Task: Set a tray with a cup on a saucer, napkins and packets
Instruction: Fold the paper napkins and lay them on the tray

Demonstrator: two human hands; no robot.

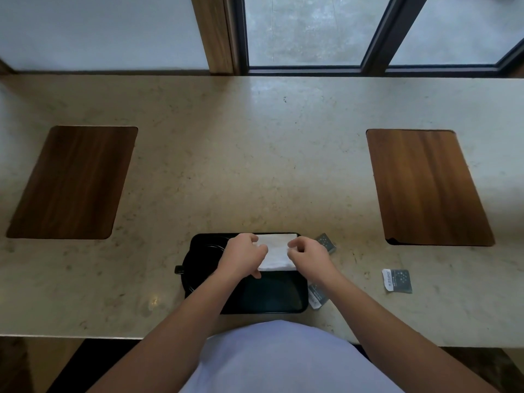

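Observation:
A black tray (pixel 272 296) lies on the marble counter just in front of me. On its left part sits a black saucer with a dark cup (pixel 195 268), its handle sticking out to the left; my left arm hides most of it. A white folded napkin (pixel 276 252) rests on the tray's far right part. My left hand (pixel 242 255) pinches the napkin's left edge. My right hand (pixel 307 255) pinches its right edge. Three dark packets lie on the counter: one (pixel 326 243) beside the tray's far right corner, one (pixel 317 296) against its right rim, one (pixel 397 280) farther right.
The marble counter (pixel 255 165) has a wooden inset panel at the left (pixel 73 182) and another at the right (pixel 425 188). A wall and a window with dark frames (pixel 371 38) run along the counter's far edge.

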